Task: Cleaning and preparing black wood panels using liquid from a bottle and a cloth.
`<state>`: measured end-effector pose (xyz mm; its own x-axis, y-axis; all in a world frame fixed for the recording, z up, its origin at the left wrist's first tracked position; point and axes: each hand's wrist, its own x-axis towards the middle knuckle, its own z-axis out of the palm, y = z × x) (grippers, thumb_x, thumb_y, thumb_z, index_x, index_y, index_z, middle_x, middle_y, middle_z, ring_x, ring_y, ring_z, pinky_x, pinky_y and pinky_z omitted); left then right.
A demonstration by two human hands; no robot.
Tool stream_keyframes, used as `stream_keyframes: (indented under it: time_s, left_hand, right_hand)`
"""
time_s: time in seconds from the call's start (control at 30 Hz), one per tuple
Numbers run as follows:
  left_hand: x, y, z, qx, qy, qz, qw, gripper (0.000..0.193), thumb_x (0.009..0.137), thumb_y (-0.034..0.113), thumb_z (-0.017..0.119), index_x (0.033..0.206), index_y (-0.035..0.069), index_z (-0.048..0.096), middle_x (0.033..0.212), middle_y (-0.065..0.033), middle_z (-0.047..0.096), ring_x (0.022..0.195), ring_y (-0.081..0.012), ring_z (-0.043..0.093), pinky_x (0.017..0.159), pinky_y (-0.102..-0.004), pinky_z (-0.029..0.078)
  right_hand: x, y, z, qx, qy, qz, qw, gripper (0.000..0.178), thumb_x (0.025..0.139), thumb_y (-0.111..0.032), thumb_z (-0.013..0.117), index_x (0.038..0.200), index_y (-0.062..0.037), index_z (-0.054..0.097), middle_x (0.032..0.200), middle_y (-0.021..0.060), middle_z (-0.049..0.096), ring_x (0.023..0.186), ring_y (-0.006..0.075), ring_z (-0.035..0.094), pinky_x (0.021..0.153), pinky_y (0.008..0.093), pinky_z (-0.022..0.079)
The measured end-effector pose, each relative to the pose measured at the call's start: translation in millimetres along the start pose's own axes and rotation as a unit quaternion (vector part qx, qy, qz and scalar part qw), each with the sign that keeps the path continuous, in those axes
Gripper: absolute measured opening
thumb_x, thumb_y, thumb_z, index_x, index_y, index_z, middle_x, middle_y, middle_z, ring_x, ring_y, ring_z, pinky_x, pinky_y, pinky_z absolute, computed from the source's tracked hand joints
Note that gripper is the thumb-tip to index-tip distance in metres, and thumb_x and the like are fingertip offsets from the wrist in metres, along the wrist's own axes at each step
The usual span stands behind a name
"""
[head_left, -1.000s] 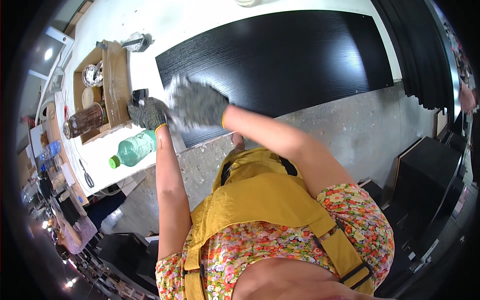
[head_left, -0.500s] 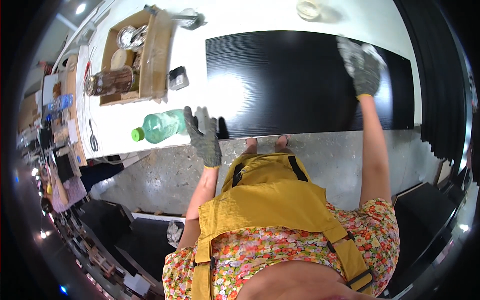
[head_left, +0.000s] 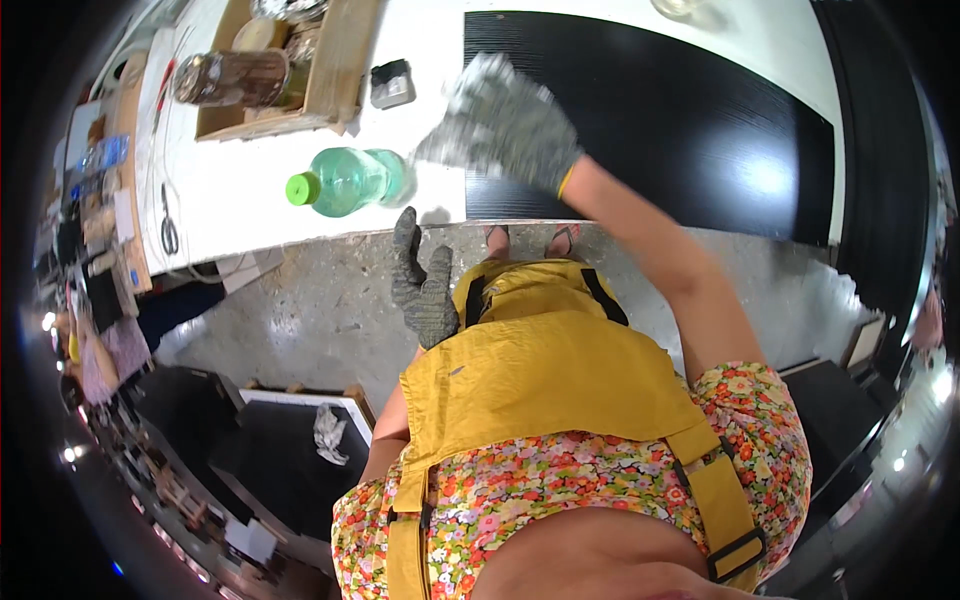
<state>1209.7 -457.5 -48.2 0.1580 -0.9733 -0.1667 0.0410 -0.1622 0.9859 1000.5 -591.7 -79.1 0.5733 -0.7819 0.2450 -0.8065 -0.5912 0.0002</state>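
My right hand (head_left: 515,125), in a grey knit glove and blurred by motion, reaches over the left end of a glossy black board (head_left: 670,130). Its fingers press on a crumpled white cloth (head_left: 436,150), mostly hidden under the glove. My left hand (head_left: 425,290), gloved too, hovers in front of the table's near edge with thumb and fingers apart, holding nothing. Just beyond it, a clear green plastic bottle (head_left: 345,182) with a bright green cap lies on its side on the white table (head_left: 240,225).
A wooden box (head_left: 340,75) holding jars stands at the back left, a small black-and-clear block (head_left: 392,84) beside it. Scissors (head_left: 169,225) lie at the table's left end. A clear round container (head_left: 680,8) sits at the far edge. Behind my left arm is another crumpled cloth (head_left: 330,435).
My right hand has swept from the board's right end to its left end. The left hand has drawn back from beside the bottle, off the table edge. The whole view has shifted.
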Motion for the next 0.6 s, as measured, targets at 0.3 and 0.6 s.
stream_keyframes:
  time_s: [0.3, 0.6]
  left_hand:
    - [22.7, 29.9, 57.1, 0.035, -0.131, 0.094, 0.986, 0.049, 0.082, -0.003, 0.057, 0.13, -0.001, 0.048, 0.134, -0.0159, 0.05, 0.126, -0.0282, 0.044, 0.108, -0.0404, 0.032]
    - [24.0, -23.0, 162.5, -0.003, -0.258, 0.109, 0.96, 0.047, 0.088, -0.006, 0.048, 0.133, -0.007, 0.038, 0.136, -0.0195, 0.045, 0.126, -0.0304, 0.044, 0.107, -0.04, 0.032]
  right_hand:
    - [-111.9, -77.9, -25.5, 0.06, 0.047, 0.141, 0.987, 0.054, 0.085, -0.037, 0.05, 0.134, -0.0159, 0.045, 0.14, 0.004, 0.042, 0.133, 0.0278, 0.034, 0.112, 0.0468, 0.023]
    - [-428.7, 102.1, -73.4, -0.313, -0.108, 0.505, 0.797, 0.05, 0.092, -0.038, 0.044, 0.134, -0.0096, 0.046, 0.141, 0.0096, 0.042, 0.134, 0.0264, 0.033, 0.113, 0.0437, 0.021]
